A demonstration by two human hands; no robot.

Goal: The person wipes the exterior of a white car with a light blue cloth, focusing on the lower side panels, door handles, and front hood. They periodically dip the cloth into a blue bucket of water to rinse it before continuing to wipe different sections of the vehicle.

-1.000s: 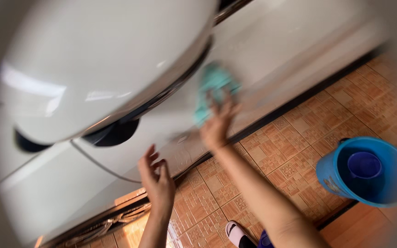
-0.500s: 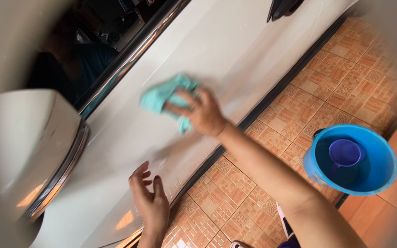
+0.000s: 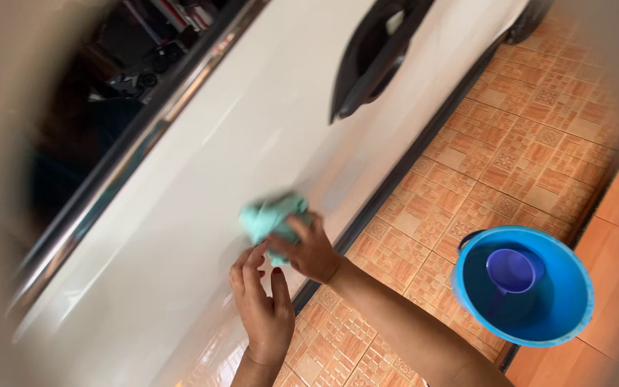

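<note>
Cloth (image 3: 272,215) clamped in my right hand (image 3: 308,252) fingers against white car door (image 3: 202,215); left hand (image 3: 263,312) fingers together, touching cloth; blue bucket (image 3: 539,330) right.

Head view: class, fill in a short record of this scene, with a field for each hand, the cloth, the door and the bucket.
right hand: grips cloth, pressed to door
left hand: open, fingertips near cloth
cloth: teal, bunched, blurred
door: white car panel, dark handle above
bucket: blue, on tiled floor, purple cup inside
</note>
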